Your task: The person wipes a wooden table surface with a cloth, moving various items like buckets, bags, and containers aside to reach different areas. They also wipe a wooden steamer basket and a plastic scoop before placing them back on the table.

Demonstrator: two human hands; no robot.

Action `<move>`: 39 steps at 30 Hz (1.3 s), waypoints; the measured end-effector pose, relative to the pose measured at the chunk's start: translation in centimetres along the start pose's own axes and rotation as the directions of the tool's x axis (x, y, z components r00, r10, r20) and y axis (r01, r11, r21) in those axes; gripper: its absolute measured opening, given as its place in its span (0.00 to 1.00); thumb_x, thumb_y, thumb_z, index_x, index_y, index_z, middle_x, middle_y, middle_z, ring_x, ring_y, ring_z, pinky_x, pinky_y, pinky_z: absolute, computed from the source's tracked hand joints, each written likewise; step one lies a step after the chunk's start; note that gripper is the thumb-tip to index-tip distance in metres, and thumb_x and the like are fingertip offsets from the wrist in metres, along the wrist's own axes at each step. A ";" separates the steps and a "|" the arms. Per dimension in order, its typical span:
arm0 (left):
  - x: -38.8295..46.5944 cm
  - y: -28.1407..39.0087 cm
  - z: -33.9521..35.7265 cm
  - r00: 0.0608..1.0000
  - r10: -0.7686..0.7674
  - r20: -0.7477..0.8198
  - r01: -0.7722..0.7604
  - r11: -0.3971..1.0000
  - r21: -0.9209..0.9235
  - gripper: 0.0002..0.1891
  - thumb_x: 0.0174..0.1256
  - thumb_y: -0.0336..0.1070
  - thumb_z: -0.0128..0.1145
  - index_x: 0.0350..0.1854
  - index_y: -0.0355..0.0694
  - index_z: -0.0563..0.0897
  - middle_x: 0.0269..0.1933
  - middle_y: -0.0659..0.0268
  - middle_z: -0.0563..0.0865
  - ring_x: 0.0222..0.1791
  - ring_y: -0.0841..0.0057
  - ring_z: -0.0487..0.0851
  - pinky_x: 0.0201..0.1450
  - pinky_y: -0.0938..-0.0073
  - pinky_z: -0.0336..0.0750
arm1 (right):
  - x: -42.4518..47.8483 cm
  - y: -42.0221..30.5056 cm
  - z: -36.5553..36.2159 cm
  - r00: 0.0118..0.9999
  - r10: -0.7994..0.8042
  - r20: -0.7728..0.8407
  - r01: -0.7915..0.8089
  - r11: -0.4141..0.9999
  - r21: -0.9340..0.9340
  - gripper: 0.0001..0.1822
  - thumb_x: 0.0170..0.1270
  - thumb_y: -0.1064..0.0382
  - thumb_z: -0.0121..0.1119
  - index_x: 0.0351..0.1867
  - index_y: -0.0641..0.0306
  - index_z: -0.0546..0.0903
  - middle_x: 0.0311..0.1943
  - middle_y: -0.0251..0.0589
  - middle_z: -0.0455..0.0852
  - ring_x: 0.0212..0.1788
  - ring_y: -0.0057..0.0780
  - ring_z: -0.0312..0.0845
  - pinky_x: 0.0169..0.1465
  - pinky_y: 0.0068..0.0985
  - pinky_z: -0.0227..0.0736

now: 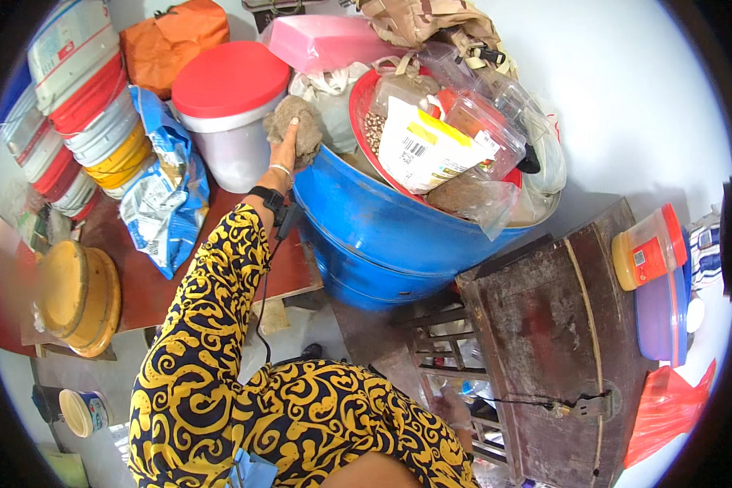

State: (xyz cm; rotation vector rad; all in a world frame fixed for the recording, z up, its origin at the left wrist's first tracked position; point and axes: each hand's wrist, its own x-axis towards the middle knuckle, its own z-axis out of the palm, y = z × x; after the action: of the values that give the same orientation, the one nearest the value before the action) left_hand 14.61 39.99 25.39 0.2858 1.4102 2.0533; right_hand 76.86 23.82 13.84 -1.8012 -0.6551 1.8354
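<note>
My left hand [285, 149], with a bracelet and a dark wrist device, grips a bunched brown cloth [296, 125]. The cloth touches the side of a white plastic bucket with a red lid [229, 79], beside the rim of a large blue drum [366, 213]. On the drum rests a red basin [357, 116] with a white and yellow packet [421, 149], clear plastic containers [485, 125] and plastic bags. My right hand [452, 407] hangs low at the right, blurred, near a dark slatted wooden frame; its fingers are unclear.
Stacked buckets [91, 116], a blue and white bag [158, 207] and a yellow round tub [73, 296] stand on the red tabletop [232, 244]. A dark wooden cabinet [537, 323] at the right bears a red-lidded jar [646, 247], a purple container [659, 317] and a red bag [668, 412].
</note>
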 end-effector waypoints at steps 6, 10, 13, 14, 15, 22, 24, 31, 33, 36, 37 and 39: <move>-8.4 -11.2 5.0 0.815 0.548 -0.188 -0.568 0.819 -0.077 0.24 0.59 0.33 0.54 0.57 0.30 0.68 0.52 0.56 0.78 0.52 0.64 0.76 0.57 0.65 0.68 | 2.6 7.0 -8.6 0.950 0.231 -0.209 -0.184 0.958 0.221 0.14 0.62 0.56 0.56 0.41 0.65 0.77 0.23 0.42 0.80 0.22 0.30 0.76 0.25 0.23 0.74; -17.4 -18.0 2.6 0.966 0.038 0.254 -0.151 0.884 0.442 0.27 0.50 0.35 0.64 0.53 0.33 0.71 0.47 0.56 0.80 0.47 0.66 0.79 0.49 0.70 0.74 | -0.1 -2.1 1.5 0.964 0.182 -0.196 -0.186 0.983 -0.003 0.10 0.61 0.59 0.58 0.31 0.64 0.77 0.21 0.40 0.79 0.21 0.29 0.76 0.24 0.23 0.73; -19.8 -19.8 4.3 0.910 -0.267 0.317 0.184 0.946 0.268 0.26 0.49 0.37 0.65 0.51 0.33 0.74 0.44 0.57 0.82 0.46 0.66 0.80 0.50 0.67 0.73 | -0.5 -6.5 2.1 0.996 0.034 -0.084 -0.035 0.999 -0.001 0.09 0.60 0.61 0.58 0.35 0.64 0.76 0.26 0.40 0.81 0.22 0.28 0.76 0.24 0.22 0.72; -19.2 -21.6 4.1 0.936 -0.223 0.274 0.192 0.972 0.136 0.26 0.49 0.38 0.66 0.50 0.34 0.74 0.43 0.58 0.83 0.46 0.66 0.80 0.50 0.67 0.73 | -0.6 -7.8 2.8 0.996 -0.030 -0.084 0.026 0.998 -0.053 0.11 0.62 0.60 0.57 0.39 0.65 0.76 0.27 0.40 0.81 0.24 0.28 0.77 0.24 0.23 0.73; -17.8 -22.3 2.7 0.925 -0.271 0.265 0.213 0.950 0.229 0.23 0.50 0.38 0.64 0.49 0.35 0.76 0.42 0.59 0.83 0.45 0.68 0.80 0.50 0.68 0.73 | -1.5 -9.3 4.9 0.997 -0.074 -0.018 0.073 0.995 -0.069 0.13 0.62 0.60 0.57 0.44 0.66 0.76 0.28 0.40 0.81 0.27 0.28 0.78 0.25 0.24 0.74; -7.5 -8.9 -1.9 0.994 0.069 0.082 -0.034 0.929 -0.369 0.17 0.64 0.39 0.51 0.50 0.35 0.73 0.45 0.60 0.82 0.41 0.69 0.82 0.43 0.67 0.79 | 2.9 -3.9 -3.1 0.957 -0.152 0.247 0.234 0.908 -0.348 0.12 0.63 0.61 0.57 0.45 0.63 0.77 0.29 0.38 0.80 0.29 0.28 0.78 0.28 0.24 0.74; -8.9 -8.2 1.0 0.982 0.180 -0.054 -0.188 0.942 -0.277 0.21 0.61 0.38 0.52 0.55 0.33 0.70 0.50 0.59 0.79 0.47 0.69 0.79 0.51 0.68 0.74 | 2.9 -4.1 -3.3 0.987 0.128 0.099 -0.126 0.992 -0.029 0.12 0.63 0.59 0.58 0.43 0.64 0.77 0.29 0.38 0.80 0.26 0.28 0.76 0.26 0.25 0.73; -19.1 -17.0 11.1 0.960 0.246 -0.135 -0.270 0.939 -0.211 0.32 0.56 0.30 0.57 0.64 0.34 0.61 0.59 0.62 0.71 0.57 0.71 0.70 0.62 0.72 0.64 | 7.1 -1.6 -11.4 0.961 0.115 0.253 -0.110 0.993 -0.034 0.15 0.64 0.63 0.55 0.49 0.67 0.73 0.26 0.38 0.78 0.23 0.26 0.73 0.23 0.22 0.72; -22.4 -18.6 14.4 0.957 0.264 -0.121 -0.282 0.946 -0.162 0.33 0.54 0.26 0.58 0.65 0.36 0.60 0.59 0.63 0.70 0.57 0.73 0.70 0.62 0.71 0.64 | 6.2 -3.9 -11.1 0.972 0.228 0.060 -0.216 0.963 -0.160 0.15 0.64 0.63 0.55 0.49 0.68 0.73 0.25 0.37 0.76 0.22 0.25 0.71 0.22 0.22 0.69; -25.9 -21.3 19.5 0.982 0.162 -0.101 -0.182 0.951 -0.250 0.32 0.54 0.24 0.60 0.63 0.36 0.62 0.57 0.63 0.73 0.55 0.73 0.71 0.60 0.71 0.66 | 7.5 -1.6 -18.1 0.890 0.337 0.307 -0.403 0.896 0.185 0.12 0.63 0.62 0.55 0.45 0.65 0.74 0.26 0.37 0.77 0.22 0.26 0.71 0.22 0.22 0.64; -26.4 -22.2 20.5 0.989 0.127 -0.072 -0.144 0.940 -0.308 0.32 0.54 0.24 0.61 0.62 0.36 0.63 0.56 0.63 0.73 0.55 0.72 0.72 0.59 0.71 0.67 | 7.7 -0.3 -19.6 0.880 0.319 0.351 -0.412 0.882 0.230 0.11 0.63 0.61 0.56 0.43 0.63 0.75 0.26 0.36 0.77 0.23 0.26 0.72 0.22 0.22 0.65; -28.4 -24.1 23.5 0.981 0.189 0.043 -0.155 0.898 -0.411 0.30 0.53 0.24 0.62 0.59 0.37 0.65 0.56 0.63 0.73 0.55 0.72 0.72 0.56 0.72 0.69 | 7.7 2.4 -23.0 0.866 0.271 0.420 -0.426 0.839 0.337 0.10 0.62 0.59 0.58 0.40 0.60 0.76 0.27 0.36 0.79 0.23 0.27 0.74 0.22 0.22 0.66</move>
State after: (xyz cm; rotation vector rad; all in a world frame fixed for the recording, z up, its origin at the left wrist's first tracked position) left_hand 57.51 46.48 17.90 0.3208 0.9022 2.3915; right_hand 99.67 26.95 5.98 -1.3737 -0.0095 2.3666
